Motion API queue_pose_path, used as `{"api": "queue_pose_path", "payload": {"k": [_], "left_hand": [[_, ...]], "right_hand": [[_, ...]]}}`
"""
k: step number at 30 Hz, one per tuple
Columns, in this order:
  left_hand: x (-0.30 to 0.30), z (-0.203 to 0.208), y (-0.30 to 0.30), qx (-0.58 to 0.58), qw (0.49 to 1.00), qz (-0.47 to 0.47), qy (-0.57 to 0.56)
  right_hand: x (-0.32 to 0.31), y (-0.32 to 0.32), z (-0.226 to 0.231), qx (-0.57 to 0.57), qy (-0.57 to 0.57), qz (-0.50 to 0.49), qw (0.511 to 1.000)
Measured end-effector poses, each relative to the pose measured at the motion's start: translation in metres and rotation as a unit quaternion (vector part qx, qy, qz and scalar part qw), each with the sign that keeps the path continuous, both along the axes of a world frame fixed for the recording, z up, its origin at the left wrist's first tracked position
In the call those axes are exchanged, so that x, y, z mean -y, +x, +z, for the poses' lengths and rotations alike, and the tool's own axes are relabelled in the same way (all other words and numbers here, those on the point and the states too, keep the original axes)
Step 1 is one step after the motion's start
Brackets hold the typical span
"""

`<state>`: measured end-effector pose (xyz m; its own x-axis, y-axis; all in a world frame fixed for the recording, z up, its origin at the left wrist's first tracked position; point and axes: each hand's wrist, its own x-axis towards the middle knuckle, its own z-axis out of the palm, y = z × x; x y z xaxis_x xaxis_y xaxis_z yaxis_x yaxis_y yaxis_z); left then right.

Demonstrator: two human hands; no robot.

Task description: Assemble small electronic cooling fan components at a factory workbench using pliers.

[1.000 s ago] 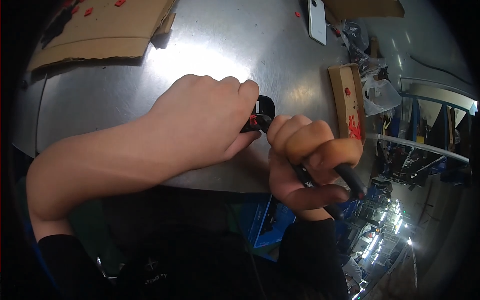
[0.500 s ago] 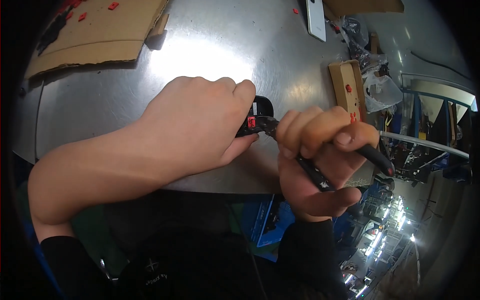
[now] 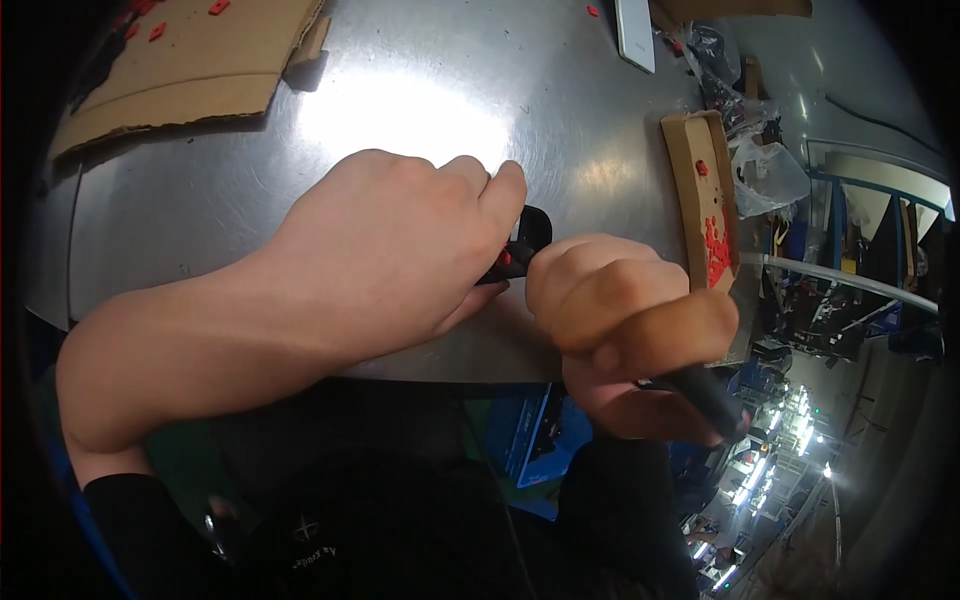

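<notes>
My left hand (image 3: 395, 245) is closed around a black plastic part (image 3: 536, 226), whose rounded end sticks out past the fingers. A small red piece (image 3: 506, 258) shows on that part, mostly covered. In my right hand (image 3: 625, 300) is a pair of pliers (image 3: 705, 400) with black handles, and the fist is wrapped tightly round them. The pliers' head meets the black part beside the red piece; fingers hide most of the jaws, so their exact grip cannot be made out. Both hands are held over the near edge of the metal table (image 3: 440, 365).
A long cardboard box (image 3: 690, 190) with several small red pieces lies at the right. Flat cardboard (image 3: 190, 70) bearing more red pieces covers the far left. A white phone (image 3: 634, 35) rests at the back, near clear plastic bags (image 3: 770, 175). Below the table edge stands a blue crate (image 3: 545, 440).
The fingers of my right hand have closed and the pliers' handles have come together, with their ends swung downward. The red piece is now more hidden. My left hand has barely moved.
</notes>
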<state>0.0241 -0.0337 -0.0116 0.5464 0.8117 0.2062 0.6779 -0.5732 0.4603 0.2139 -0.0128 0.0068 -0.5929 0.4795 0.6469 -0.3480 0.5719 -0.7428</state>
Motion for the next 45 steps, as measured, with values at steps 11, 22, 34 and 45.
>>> {"api": "queue_pose_path", "payload": {"k": [11, 22, 34, 45], "left_hand": [[-0.004, -0.008, -0.005, -0.015, 0.998, -0.028, 0.048], [-0.002, 0.0, -0.003, -0.038, 0.999, -0.006, 0.033], [0.0, 0.001, 0.002, -0.034, 0.999, 0.008, 0.014], [0.0, 0.004, 0.002, -0.024, 0.999, 0.015, -0.034]], "right_hand": [[-0.014, 0.006, 0.002, 0.035, 0.021, 0.112, 0.993], [0.009, 0.013, -0.002, -0.08, -0.225, -0.168, 0.956], [0.0, 0.004, -0.019, -0.1, -0.059, -0.046, 0.992], [0.004, 0.005, -0.022, -0.075, 0.01, -0.042, 0.996]]}}
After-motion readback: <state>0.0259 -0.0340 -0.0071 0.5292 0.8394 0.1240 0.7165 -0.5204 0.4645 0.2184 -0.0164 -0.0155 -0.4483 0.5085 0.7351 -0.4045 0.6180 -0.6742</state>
